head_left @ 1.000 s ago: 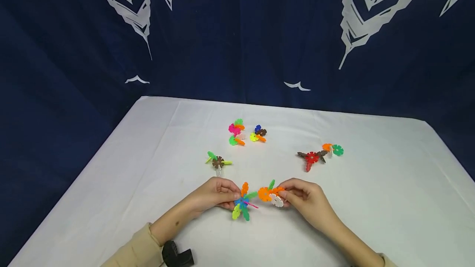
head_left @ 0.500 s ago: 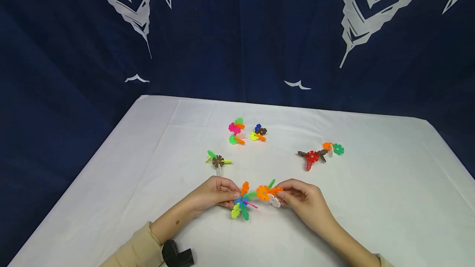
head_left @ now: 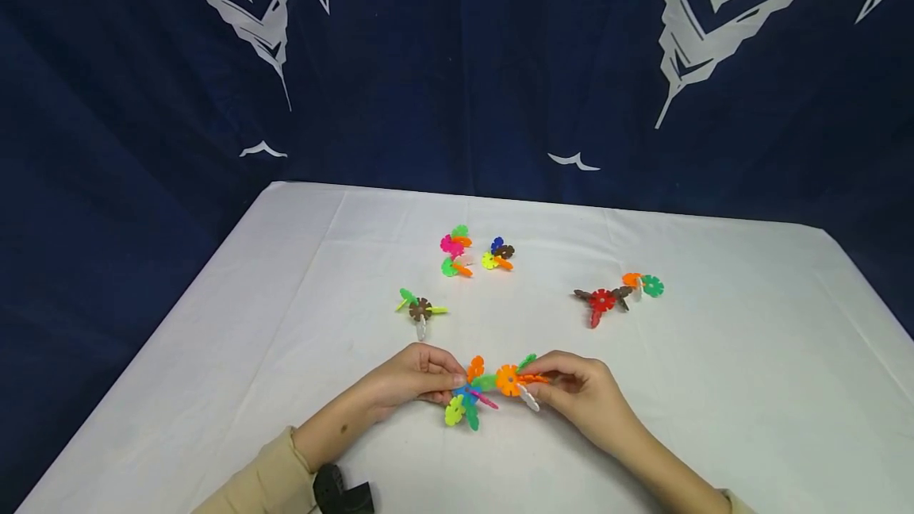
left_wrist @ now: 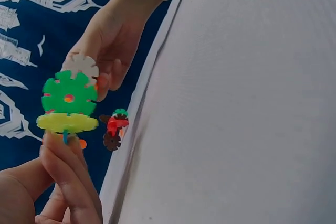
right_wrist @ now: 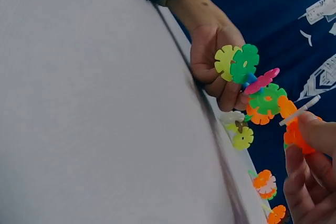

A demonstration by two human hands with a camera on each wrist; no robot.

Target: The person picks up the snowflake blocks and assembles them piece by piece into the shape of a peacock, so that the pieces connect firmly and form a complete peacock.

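My left hand (head_left: 421, 375) pinches a cluster of notched plastic discs with a blue disc (head_left: 467, 396) at its middle. Orange, yellow, green and pink discs stick out around it. My right hand (head_left: 585, 387) pinches another cluster by an orange disc at its right side; its front orange disc (head_left: 508, 380) meets the light green disc (head_left: 486, 382) of the left cluster. How deep the slots engage cannot be seen. A white disc (right_wrist: 300, 110) hangs below in that right cluster. In the left wrist view, a yellow disc (left_wrist: 67, 123) lies just above my left fingertips.
Farther back on the white-covered table (head_left: 343, 252) lie several small disc clusters: a pink one (head_left: 453, 246), a yellow-and-brown one (head_left: 500, 254), a brown-centred one (head_left: 420, 309) and a red one (head_left: 602, 301). A black device (head_left: 344, 492) sits beside the left sleeve. A dark blue curtain hangs behind.
My right hand's cluster has moved left until its orange disc meets the green disc, closing the earlier gap. The white disc has turned more edge-on. Both hands sit slightly lower in view.
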